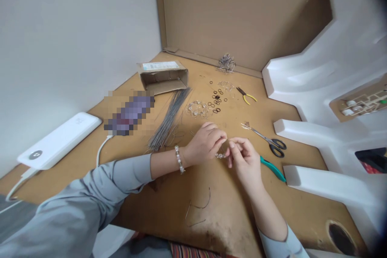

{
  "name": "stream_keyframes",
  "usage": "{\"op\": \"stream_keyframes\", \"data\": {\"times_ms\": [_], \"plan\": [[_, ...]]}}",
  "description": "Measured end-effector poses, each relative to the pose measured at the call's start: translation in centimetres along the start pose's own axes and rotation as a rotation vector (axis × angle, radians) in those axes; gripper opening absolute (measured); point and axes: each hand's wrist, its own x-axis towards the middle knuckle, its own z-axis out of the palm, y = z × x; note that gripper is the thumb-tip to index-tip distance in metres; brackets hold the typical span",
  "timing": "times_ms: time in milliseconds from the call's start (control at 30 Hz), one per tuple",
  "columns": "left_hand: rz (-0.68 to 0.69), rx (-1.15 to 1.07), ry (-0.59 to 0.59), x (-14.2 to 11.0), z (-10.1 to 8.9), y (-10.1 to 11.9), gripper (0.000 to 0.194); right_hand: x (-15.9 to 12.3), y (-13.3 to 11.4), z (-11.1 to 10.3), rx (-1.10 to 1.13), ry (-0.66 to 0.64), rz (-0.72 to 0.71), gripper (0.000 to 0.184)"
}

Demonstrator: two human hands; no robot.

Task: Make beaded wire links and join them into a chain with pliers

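Over the middle of the table, my left hand [207, 143] and my right hand [245, 161] meet with thumbs and fingers pinched together. A short beaded strand [220, 155] of clear beads hangs between them; its thin thread or wire is too fine to follow. My left wrist wears a beaded bracelet [179, 160]. Just beyond the hands lies a loose ring of clear beads [197, 109]. Several small dark rings [216, 98] are scattered farther back. A teal-handled tool [273, 168] is partly hidden behind my right hand.
Left of my hands lies a bundle of grey wires [169, 123] before an open cardboard box [163, 78]. A white power bank [60, 141] is far left. Scissors [276, 145] and yellow-handled pliers [249, 96] lie right, by white foam [326, 185]. Bent wire pieces [201, 207] lie nearest me.
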Motion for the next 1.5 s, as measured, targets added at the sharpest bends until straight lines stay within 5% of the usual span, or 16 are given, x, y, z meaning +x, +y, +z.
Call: {"op": "stream_keyframes", "data": {"times_ms": [167, 333, 533, 800, 900, 1000, 1200, 1333, 1500], "plan": [[-0.036, 0.006, -0.017, 0.1, -0.1, 0.1, 0.017, -0.2, 0.7, -0.4, -0.424, 0.111, -0.285, 0.013], [0.038, 0.125, -0.028, 0.1, -0.3, 0.2, 0.016, 0.0, 1.0, -0.8, -0.587, 0.096, -0.354, 0.016], [0.105, 0.222, -0.068, 0.1, -0.5, 0.3, 0.018, -0.3, 0.2, -0.4, -0.436, 0.102, -0.220, 0.010], [0.127, 0.232, -0.072, 0.0, -0.6, 0.3, 0.019, 0.2, -0.4, -0.2, 0.009, -0.054, 0.077, 0.021], [0.081, 0.097, -0.008, 0.1, -0.6, 0.4, 0.017, 0.2, -0.6, -0.2, 0.043, -0.044, 0.090, 0.020], [-0.116, -0.196, -0.001, 0.4, -0.8, 0.6, 0.014, 0.3, -1.0, -0.6, 0.028, 0.028, 0.048, 0.018], [-0.518, -0.873, -0.260, 1.2, -1.3, 0.3, 0.014, 0.9, -0.9, -2.7, 0.073, -0.071, 0.131, 0.016], [-0.568, -0.953, -0.378, 1.5, -1.4, 0.1, 0.013, 1.1, -0.6, -3.4, 0.020, -0.109, 0.163, 0.019], [-0.562, -0.946, -0.381, 1.2, -1.5, 0.2, 0.009, 1.0, -0.8, -3.2, -0.006, -0.154, 0.179, 0.024]]}}
